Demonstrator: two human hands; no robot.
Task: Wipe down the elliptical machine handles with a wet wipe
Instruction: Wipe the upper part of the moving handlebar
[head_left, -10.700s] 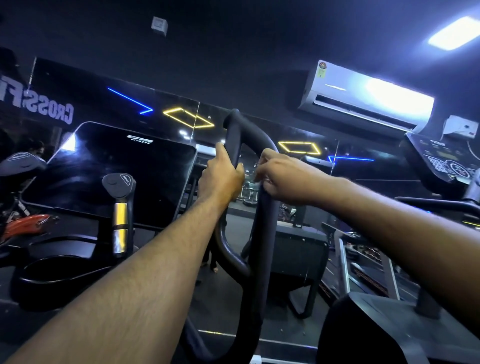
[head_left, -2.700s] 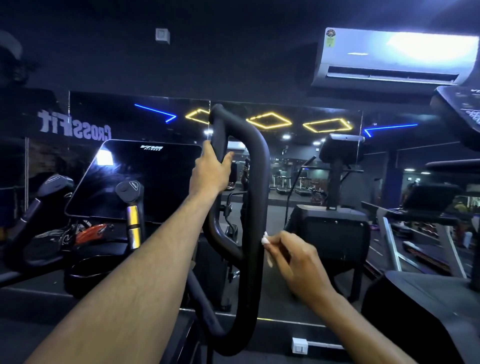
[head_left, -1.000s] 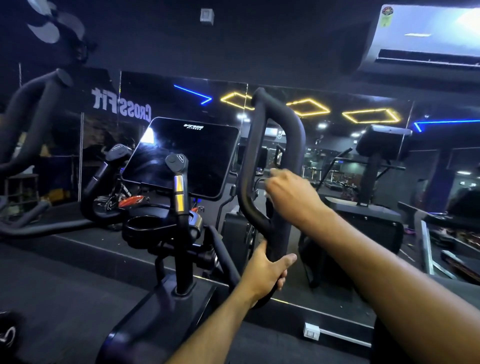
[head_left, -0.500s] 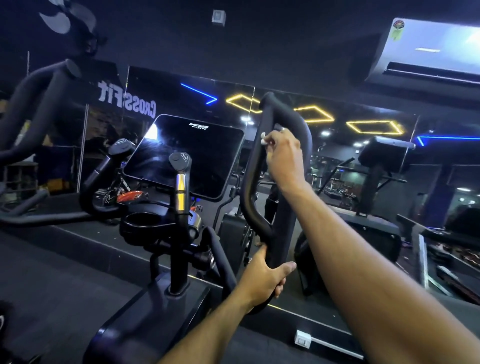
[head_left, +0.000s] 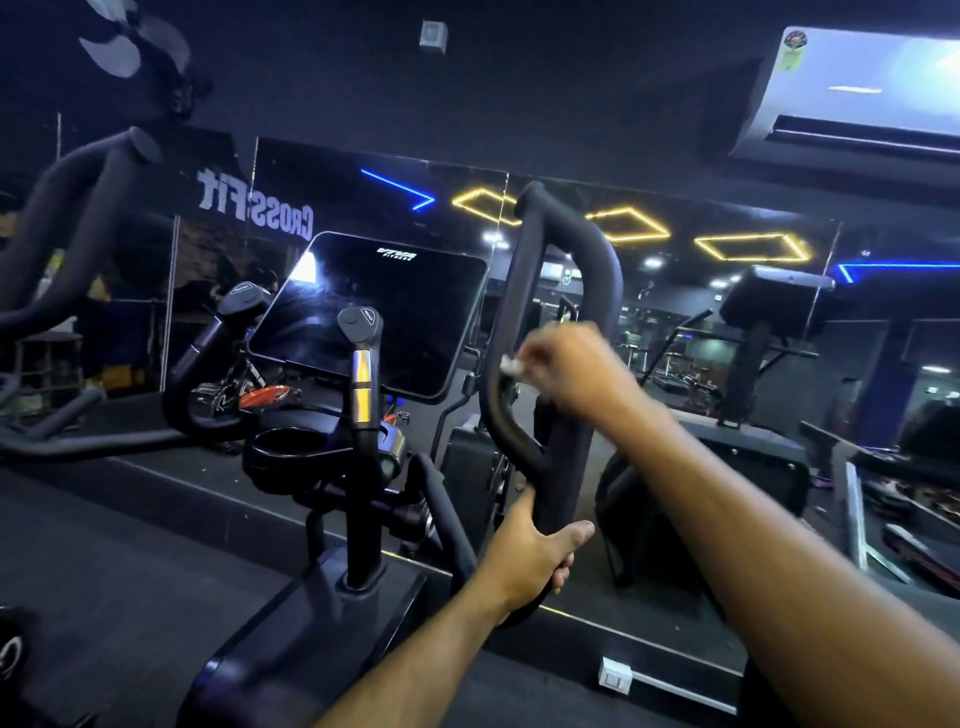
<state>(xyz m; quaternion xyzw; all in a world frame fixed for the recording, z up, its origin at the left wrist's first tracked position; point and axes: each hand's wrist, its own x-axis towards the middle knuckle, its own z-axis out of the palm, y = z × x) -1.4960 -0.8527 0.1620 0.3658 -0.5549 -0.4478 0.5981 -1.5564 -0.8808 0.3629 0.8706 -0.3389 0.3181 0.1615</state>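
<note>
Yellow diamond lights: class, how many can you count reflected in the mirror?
3. The left light sits beside the handle top, partly cut off by it. The middle light is just right of the handle, and the right light is farther right. The handle may hide others.

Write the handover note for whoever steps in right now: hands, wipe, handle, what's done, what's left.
Left hand grips the bottom of the loop handle, steadying it.
Right hand pinches the wet wipe against the loop's inner bar, about mid-height; the hand is motion-blurred.
Done: cannot tell from this view how much of the loop is already wiped.
Left: the far-side moving handle at the left and the short grips by the console stand untouched right now.
</note>
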